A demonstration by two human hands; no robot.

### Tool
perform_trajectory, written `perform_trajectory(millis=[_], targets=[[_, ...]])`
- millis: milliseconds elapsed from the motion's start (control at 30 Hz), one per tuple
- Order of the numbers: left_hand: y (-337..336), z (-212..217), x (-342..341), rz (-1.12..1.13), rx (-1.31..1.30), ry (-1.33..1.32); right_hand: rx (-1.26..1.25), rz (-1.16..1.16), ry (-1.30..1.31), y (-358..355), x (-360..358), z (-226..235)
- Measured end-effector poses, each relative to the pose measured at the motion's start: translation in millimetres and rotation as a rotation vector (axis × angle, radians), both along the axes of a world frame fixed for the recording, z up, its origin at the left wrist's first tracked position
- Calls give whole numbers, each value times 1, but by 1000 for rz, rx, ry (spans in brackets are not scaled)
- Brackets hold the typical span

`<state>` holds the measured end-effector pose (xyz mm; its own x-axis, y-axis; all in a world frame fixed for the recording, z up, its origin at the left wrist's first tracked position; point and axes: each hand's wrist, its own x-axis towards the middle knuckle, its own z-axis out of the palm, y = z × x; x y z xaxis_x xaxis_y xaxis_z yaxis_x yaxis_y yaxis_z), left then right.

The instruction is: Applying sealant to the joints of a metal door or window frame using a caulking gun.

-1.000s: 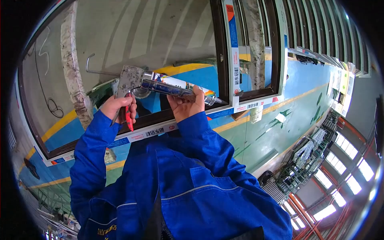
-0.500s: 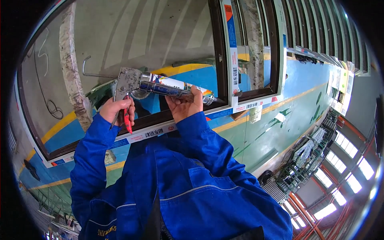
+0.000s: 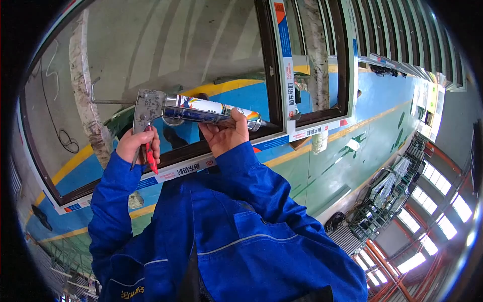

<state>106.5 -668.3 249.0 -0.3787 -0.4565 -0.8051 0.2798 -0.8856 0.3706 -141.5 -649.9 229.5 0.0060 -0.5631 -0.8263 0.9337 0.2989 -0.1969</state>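
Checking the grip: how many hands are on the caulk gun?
2: the left hand at the rear of the gun, the right hand nearer its nozzle. Neither is hidden.

Large dark characters and smaller red lettering are printed repeatedly on the white film (image 3: pixel 288 75) by which the frame (image 3: pixel 269 55) is edged. Yellow characters are borne by the blue jacket (image 3: pixel 226 221). The small print on the colourful cartridge (image 3: pixel 214 106) cannot be made out.
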Motion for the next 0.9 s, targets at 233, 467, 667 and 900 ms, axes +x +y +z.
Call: perform_trajectory(millis=[233, 467, 667, 900], targets=[[-4, 9, -6, 5, 8, -24, 46, -10, 11, -3, -1, 6], [-14, 28, -13, -70, -18, -47, 27, -74, -1, -5, -3, 10], [-9, 33, -15, -71, -43, -71, 25, -84, -6, -3, -3, 9], [0, 36, -16, -54, -57, -112, -32, -50, -33, -1, -4, 9]])
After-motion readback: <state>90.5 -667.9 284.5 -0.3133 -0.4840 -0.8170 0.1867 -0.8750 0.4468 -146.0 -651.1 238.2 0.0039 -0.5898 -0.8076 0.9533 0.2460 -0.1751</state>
